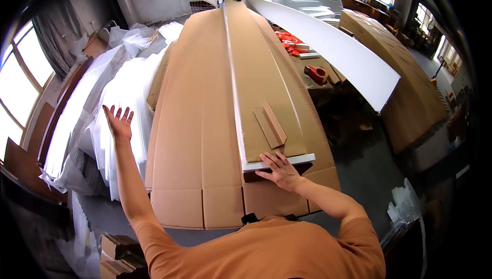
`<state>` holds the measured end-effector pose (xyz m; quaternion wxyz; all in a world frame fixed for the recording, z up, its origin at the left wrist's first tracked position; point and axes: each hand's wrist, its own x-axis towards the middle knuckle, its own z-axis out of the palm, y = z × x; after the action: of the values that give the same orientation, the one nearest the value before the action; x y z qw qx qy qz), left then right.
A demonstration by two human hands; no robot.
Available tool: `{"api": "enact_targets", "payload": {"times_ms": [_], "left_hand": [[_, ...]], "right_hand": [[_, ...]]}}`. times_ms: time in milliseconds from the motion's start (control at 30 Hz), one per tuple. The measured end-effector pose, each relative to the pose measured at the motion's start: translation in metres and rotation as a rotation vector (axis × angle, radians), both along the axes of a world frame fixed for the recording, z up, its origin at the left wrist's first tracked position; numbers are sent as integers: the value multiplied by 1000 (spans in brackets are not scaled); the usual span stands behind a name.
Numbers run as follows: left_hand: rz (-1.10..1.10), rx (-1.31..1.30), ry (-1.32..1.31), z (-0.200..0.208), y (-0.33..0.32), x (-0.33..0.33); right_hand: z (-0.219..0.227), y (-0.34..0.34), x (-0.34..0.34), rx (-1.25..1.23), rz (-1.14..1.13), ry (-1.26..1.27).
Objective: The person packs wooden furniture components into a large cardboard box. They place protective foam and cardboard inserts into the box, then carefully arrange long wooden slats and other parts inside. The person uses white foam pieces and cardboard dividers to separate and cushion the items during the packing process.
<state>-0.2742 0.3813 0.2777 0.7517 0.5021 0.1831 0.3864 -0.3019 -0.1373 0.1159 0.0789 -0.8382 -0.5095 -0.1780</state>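
Two hands apart: right hand point(281, 170) flat on the panel point(277, 162), left hand point(119, 123) open over foam sheets point(125, 99). Looks like mid-packing on the cardboard point(200, 125). Next probably needs a sheet grabbed.

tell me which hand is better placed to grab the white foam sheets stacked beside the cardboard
Left, probably. The left hand is open and stretched out over the white foam sheets, while the right hand rests on the white panel's end across the cardboard.

Daylit workshop: bright windows point(23, 81) on both sides, grey concrete floor point(369, 171).
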Motion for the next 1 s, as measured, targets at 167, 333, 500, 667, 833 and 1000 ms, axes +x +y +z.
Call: {"api": "enact_targets", "payload": {"times_ms": [167, 333, 500, 667, 833, 1000], "left_hand": [[-241, 5, -68, 56, -3, 29], [-668, 112, 72, 68, -28, 29], [-699, 693, 941, -69, -131, 36], [-591, 923, 1056, -157, -194, 23], [-836, 556, 809, -166, -200, 29], [-834, 536, 635, -169, -257, 39]], "right_hand": [[-9, 5, -6, -27, -135, 16], [-12, 9, -5, -27, -148, 31], [-12, 11, -8, -5, -154, 57], [-9, 7, -7, 5, -151, 55], [-11, 13, -6, 14, -147, 67], [-14, 5, -4, 40, -58, 40]]}}
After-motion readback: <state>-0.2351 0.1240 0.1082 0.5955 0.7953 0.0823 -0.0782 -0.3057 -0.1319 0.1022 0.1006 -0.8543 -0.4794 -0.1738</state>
